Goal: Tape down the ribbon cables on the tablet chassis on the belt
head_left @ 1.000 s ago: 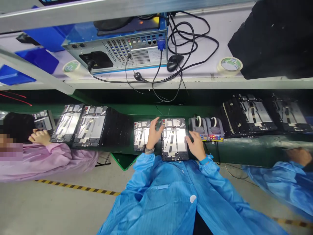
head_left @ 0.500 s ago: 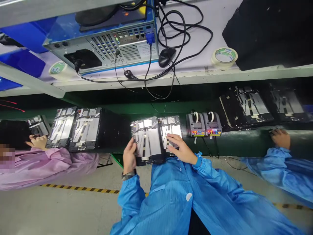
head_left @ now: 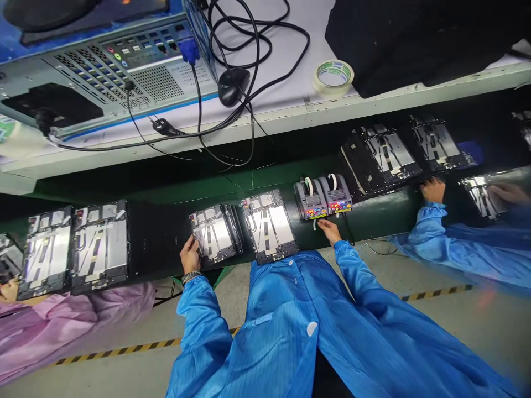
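Observation:
My left hand [head_left: 191,255] grips the left edge of an opened tablet [head_left: 213,235], its silver battery and dark strips facing up. That tablet rests on or against other dark units at its right side. Another opened tablet [head_left: 269,226] lies in front of my body, untouched. To its right stand two tape dispensers [head_left: 312,199] with lit red displays. My right hand [head_left: 331,232] is below them, thumb and forefinger pinched at a short white tape strip [head_left: 315,225] hanging from the left dispenser.
Opened tablets [head_left: 99,246] lie at left beside a co-worker's pink sleeve [head_left: 62,326]. More tablets [head_left: 388,155] lie at right, near a blue-sleeved co-worker's hand [head_left: 432,190]. A computer case [head_left: 124,72], cables, a mouse [head_left: 233,87] and a tape roll [head_left: 333,76] occupy the shelf.
My left hand has moved the tablet leftward, down onto the bench. My right hand has left the other tablet and reached right to the tape at the dispenser. The view has shifted right.

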### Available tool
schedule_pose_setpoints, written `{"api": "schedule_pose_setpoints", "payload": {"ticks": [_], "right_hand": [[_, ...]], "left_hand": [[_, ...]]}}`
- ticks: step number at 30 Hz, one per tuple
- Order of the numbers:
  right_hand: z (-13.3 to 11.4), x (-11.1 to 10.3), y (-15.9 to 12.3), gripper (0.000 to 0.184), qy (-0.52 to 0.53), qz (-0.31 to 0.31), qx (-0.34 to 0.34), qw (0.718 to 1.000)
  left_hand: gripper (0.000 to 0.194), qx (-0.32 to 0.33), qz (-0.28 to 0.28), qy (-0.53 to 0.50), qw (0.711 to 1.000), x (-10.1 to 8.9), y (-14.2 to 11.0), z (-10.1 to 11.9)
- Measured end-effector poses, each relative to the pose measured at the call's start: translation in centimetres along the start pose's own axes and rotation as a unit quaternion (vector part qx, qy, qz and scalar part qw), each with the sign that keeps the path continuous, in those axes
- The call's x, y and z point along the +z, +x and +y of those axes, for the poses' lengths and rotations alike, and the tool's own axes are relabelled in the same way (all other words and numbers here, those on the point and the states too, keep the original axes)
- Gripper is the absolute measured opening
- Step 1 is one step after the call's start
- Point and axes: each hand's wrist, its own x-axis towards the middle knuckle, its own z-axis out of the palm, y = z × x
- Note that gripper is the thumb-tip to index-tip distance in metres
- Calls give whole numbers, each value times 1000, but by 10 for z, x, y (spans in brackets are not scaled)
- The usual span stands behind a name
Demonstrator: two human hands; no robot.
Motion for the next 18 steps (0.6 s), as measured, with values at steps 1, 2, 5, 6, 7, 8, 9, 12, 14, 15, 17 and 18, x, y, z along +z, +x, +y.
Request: {"api": "schedule_pose_setpoints", "payload": {"ticks": [1, 2, 5, 6, 7, 8, 9, 12, 14, 15, 17, 18], "right_hand": [[4, 9, 0, 49, 24, -7, 1, 1000], [8, 16, 0, 50, 43, -12, 7, 999], [18, 24, -2, 51, 73, -17, 31, 997], [20, 24, -3, 51, 75, -17, 36, 996], [22, 23, -4, 51, 76, -17, 37, 996], [24, 22, -5, 51, 75, -17, 37, 996], [24, 21, -7, 51, 74, -17, 35, 997], [22, 19, -12, 52, 68, -16, 27, 997], [18, 16, -16, 51, 60, -21, 20, 998], [14, 14, -18, 51, 54, -25, 14, 998], [4, 6, -23, 51, 32, -37, -2, 999], [-5, 2, -27, 50, 16, -50, -10, 999]], "left_hand": [[49, -5, 4, 1, 1000, 0, -2, 0], [50, -12, 7, -3, 1000, 1, -4, 0], [50, -3, 8, -31, 999, 1, -7, 1], [50, 10, 4, -40, 999, 1, -7, 2], [50, 24, -3, -49, 998, 0, -6, 1], [50, 36, -12, -58, 998, 0, -5, 1], [51, 44, -23, -66, 997, 0, -3, 0], [53, 39, -49, -80, 995, 1, 4, -3], [54, 23, -51, -66, 996, 2, 6, -6], [55, 16, -48, -53, 997, 3, 6, -8], [55, 4, -43, -22, 999, 3, 3, -9], [54, 1, -42, -8, 999, 2, 1, -8]]}}
